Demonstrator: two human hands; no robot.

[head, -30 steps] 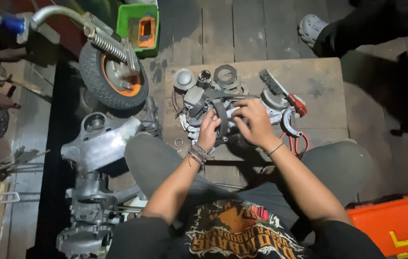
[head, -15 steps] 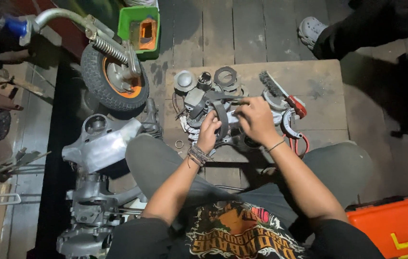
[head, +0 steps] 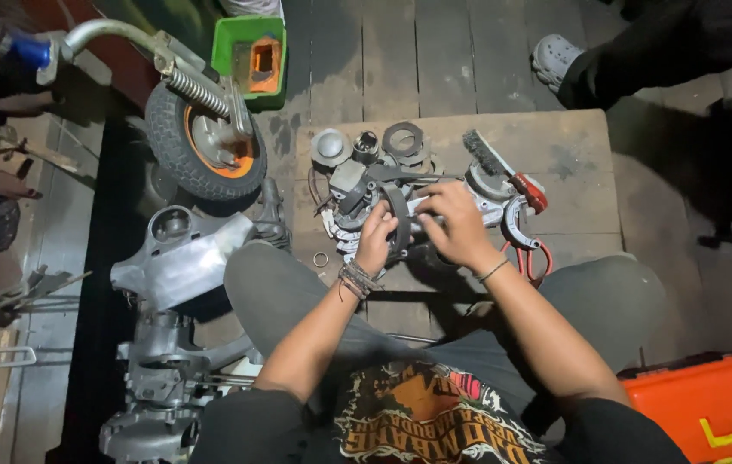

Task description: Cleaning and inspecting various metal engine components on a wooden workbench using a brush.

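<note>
I sit over a low wooden board [head: 572,146] strewn with grey engine and clutch parts. My left hand [head: 376,242] grips a dark curved metal part [head: 399,215] in the middle of the pile. My right hand [head: 456,225] is closed on the same cluster of metal parts from the right, fingers curled over a silvery piece [head: 417,206]. A round cap [head: 329,146], a small cylinder [head: 366,144] and a dark ring [head: 404,137] lie at the board's far edge. A wire brush with a red handle [head: 503,167] lies just right of my hands, and red-handled pliers [head: 531,258] sit below it.
A small scooter wheel with an orange rim [head: 207,146] and fork stands at the left. A grey engine casing [head: 178,262] lies beside my left knee. A green box [head: 254,56] sits at the top, an orange toolbox [head: 710,408] at lower right. Another person's shoe [head: 555,56] is at upper right.
Both hands have shifted slightly on the pile of parts; the right hand has moved a little left over the silvery piece. Everything else is unchanged.
</note>
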